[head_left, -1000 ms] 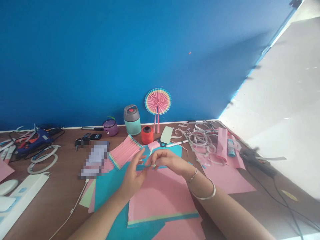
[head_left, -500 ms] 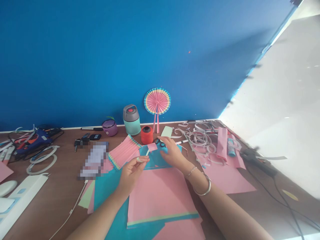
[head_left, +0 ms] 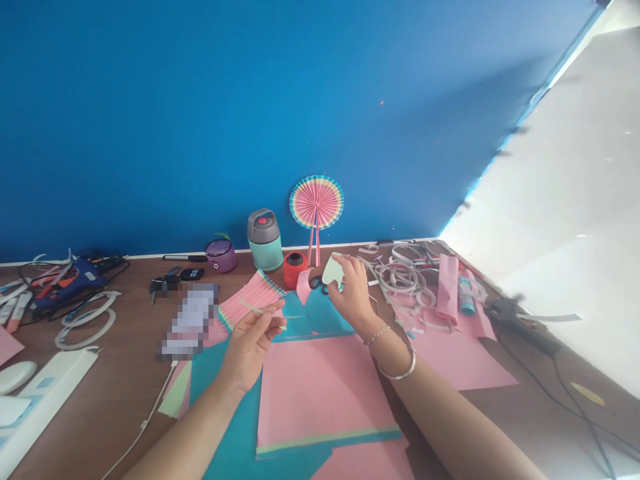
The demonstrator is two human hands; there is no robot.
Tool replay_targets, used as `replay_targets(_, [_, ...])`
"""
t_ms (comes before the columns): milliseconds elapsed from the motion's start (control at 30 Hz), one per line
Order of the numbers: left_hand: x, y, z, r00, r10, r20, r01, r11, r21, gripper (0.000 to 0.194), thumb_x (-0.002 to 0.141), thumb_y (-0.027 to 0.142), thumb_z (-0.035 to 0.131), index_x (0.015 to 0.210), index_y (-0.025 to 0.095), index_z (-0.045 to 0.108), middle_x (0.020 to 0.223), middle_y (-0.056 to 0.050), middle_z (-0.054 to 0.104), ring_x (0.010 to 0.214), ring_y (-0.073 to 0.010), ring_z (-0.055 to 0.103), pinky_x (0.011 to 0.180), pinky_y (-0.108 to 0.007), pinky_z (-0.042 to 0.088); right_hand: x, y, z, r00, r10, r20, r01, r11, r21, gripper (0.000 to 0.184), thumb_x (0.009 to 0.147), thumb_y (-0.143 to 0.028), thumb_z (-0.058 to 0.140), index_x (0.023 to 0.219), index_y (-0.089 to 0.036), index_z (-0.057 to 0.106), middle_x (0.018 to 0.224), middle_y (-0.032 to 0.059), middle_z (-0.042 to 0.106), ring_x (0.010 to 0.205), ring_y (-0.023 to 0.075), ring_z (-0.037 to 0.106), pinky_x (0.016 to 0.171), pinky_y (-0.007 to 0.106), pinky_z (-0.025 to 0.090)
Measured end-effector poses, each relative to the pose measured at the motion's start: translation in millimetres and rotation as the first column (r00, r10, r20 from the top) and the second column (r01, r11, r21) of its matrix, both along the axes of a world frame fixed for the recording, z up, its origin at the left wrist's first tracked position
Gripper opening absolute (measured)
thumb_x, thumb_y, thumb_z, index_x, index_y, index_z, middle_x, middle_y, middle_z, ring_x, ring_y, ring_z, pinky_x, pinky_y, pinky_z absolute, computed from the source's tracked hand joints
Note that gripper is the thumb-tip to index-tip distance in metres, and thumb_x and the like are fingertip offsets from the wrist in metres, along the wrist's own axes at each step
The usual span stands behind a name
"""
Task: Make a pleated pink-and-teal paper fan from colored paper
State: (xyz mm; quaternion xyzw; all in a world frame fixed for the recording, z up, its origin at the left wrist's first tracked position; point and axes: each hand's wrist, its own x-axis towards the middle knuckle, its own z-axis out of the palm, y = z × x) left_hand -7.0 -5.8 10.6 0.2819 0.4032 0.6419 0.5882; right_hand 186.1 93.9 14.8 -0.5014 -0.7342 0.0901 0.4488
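My left hand [head_left: 254, 339] is closed, pinching a thin pale strip [head_left: 250, 306] between thumb and fingers. My right hand [head_left: 353, 293] curls its fingers around the right side of a pale green piece of paper [head_left: 331, 270], which looks bent and partly hidden. Black-handled scissors [head_left: 316, 283] lie just below that paper. A small pink paper piece [head_left: 303, 288] is tilted beside the scissors. Below both hands, a large pink sheet [head_left: 325, 393] with green and blue edge bands lies on blue paper [head_left: 225, 413]. A pleated pink paper [head_left: 250, 299] rests left of my hands.
A round pleated fan [head_left: 317, 202] leans on the blue wall. Nearby stand a turquoise flask [head_left: 265, 243], a red container [head_left: 295, 269] and a purple cup [head_left: 221, 256]. A phone [head_left: 190, 321] lies left; coiled white strips [head_left: 400, 277] and a glue gun [head_left: 83, 279] flank the table.
My right hand has moved up and slightly right onto the green paper, which now looks bent. My left hand has drawn back left and down with the strip. The small pink piece has tilted.
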Motion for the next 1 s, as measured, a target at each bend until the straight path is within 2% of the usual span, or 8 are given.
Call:
replay_targets(67, [0.9,-1.0,1.6,0.998,-0.022,0.063,0.023,0.999,-0.023,0.024,0.064,0.032,0.079,0.079,0.016,0.071,0.105,-0.007,0.07,0.068,-0.0087,0.063,0.062,-0.019,0.05,-5.3,-21.3,10.1,0.949,0.31,-0.057,-0.312,0.95,-0.031,0.042,0.074,-0.012,0.048,0.113,-0.021,0.06,0.115,0.0085,0.058,0.109,0.0246,0.049,0.096,0.041,0.037])
replay_targets(133, [2.6,-2.3,1.7,0.993,-0.042,0.109,0.045,0.999,-0.029,0.023,0.064,0.031,0.079,0.08,0.016,0.071,0.102,-0.006,0.07,0.067,-0.0073,0.062,0.061,-0.018,0.049,-11.9,-40.3,15.8,0.826,0.537,-0.171,-0.563,0.792,-0.235,0.031,0.079,-0.023,0.053,0.108,-0.022,0.063,0.11,0.0065,0.062,0.103,0.0227,0.055,0.092,0.039,0.041])
replay_targets(267, [5.6,-4.3,-0.7,0.991,-0.078,0.11,0.082,0.996,-0.028,0.021,0.065,0.031,0.079,0.081,0.018,0.072,0.098,-0.004,0.069,0.066,-0.0068,0.06,0.062,-0.019,0.048,-17.7,-55.9,13.8,0.771,0.424,-0.475,-0.636,0.532,-0.559,0.034,0.083,-0.047,0.054,0.096,-0.02,0.068,0.089,0.0046,0.067,0.087,0.0195,0.06,0.081,0.035,0.046])
replay_targets(433, [5.7,-4.2,-5.1,0.991,-0.124,0.051,0.125,0.992,-0.013,0.022,0.063,0.032,0.08,0.077,0.017,0.072,0.069,0.002,0.06,0.06,-0.0059,0.052,0.059,-0.018,0.043,-3.8,-50.2,7.2,0.766,0.241,-0.596,-0.638,0.396,-0.66,0.027,0.072,-0.044,0.068,0.077,-0.017,0.07,0.074,0.0014,0.064,0.072,0.0144,0.056,0.073,0.03,0.043])
replay_targets(500, [4.8,-3.7,-5.7,0.991,-0.134,0.03,0.134,0.991,-0.01,0.02,0.064,0.031,0.079,0.076,0.018,0.071,0.061,0.004,0.054,0.056,-0.0054,0.047,0.056,-0.017,0.041,4.6,-47.5,3.5,0.755,0.236,-0.612,-0.652,0.374,-0.66,0.028,0.07,-0.043,0.07,0.082,-0.017,0.071,0.077,0.002,0.065,0.074,0.0143,0.056,0.074,0.03,0.042])
replay_targets(633, [1.7,-1.8,-3.5,0.992,-0.123,-0.006,0.123,0.992,-0.02,0.02,0.066,0.034,0.078,0.076,0.018,0.071,0.055,0.006,0.049,0.053,-0.0047,0.044,0.054,-0.016,0.038,19.9,-44.3,-3.3,0.782,0.216,-0.585,-0.617,0.397,-0.679,0.034,0.068,-0.045,0.07,0.086,-0.016,0.071,0.082,0.0051,0.067,0.078,0.017,0.057,0.074,0.031,0.042])
replay_targets(767, [-2.1,0.9,0.8,0.995,-0.089,-0.034,0.087,0.995,-0.056,0.027,0.059,0.036,0.082,0.074,0.017,0.071,0.059,0.004,0.057,0.054,-0.0049,0.047,0.054,-0.016,0.039,29.1,-44.2,-1.0,0.829,0.213,-0.516,-0.552,0.456,-0.698,0.027,0.071,-0.041,0.067,0.082,-0.017,0.068,0.079,0.0039,0.066,0.075,0.0161,0.055,0.067,0.028,0.039])
replay_targets(1000, [-16.3,5.3,5.2,0.972,-0.207,-0.11,0.192,0.973,-0.13,0.033,0.056,0.035,0.082,0.08,0.015,0.073,0.071,-0.003,0.068,0.067,-0.011,0.059,0.066,-0.022,0.046,31.2,-43.7,4.2,0.875,0.249,-0.416,-0.483,0.523,-0.702,0.02,0.075,-0.036,0.059,0.076,-0.017,0.064,0.07,0.0004,0.056,0.062,0.0111,0.042,0.054,0.024,0.029])
